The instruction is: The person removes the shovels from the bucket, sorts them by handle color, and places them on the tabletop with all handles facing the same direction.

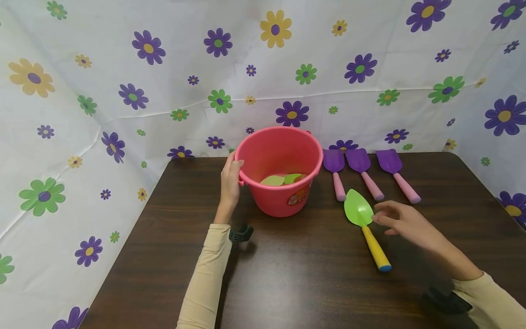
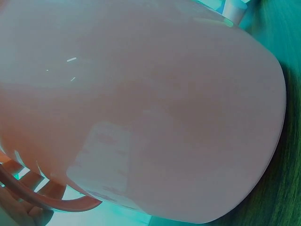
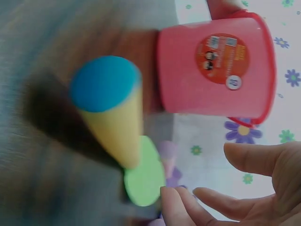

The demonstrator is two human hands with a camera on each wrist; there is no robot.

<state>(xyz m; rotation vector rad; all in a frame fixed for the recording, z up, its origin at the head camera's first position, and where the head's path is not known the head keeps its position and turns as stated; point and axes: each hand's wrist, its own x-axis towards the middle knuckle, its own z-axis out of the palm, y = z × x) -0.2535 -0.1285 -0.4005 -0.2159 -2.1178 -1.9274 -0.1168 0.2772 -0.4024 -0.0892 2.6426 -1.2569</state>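
A pink bucket [image 1: 279, 201] stands at the middle of the table, with green leaf-shaped blades [image 1: 273, 180] low inside it. My left hand [image 1: 230, 180] grips its left side, thumb at the rim; in the left wrist view the fingers show beside the bucket's curved handle [image 2: 51, 203]. To the right lies a toy trowel with a green blade [image 1: 358, 208] and a yellow, blue-ended handle [image 1: 375, 249]. My right hand [image 1: 404, 224] hovers just right of where blade and handle meet, fingers loosely bent and holding nothing. In the right wrist view, thumb and fingers are spread apart.
Three purple shovels with pink handles [image 1: 334, 162] lie in a row right of the bucket, by the table's back edge. A flower-print cloth [image 1: 246, 59] hangs behind the dark wooden table [image 1: 287, 274]. Black wrist straps [image 1: 242, 234] show at both sleeves.
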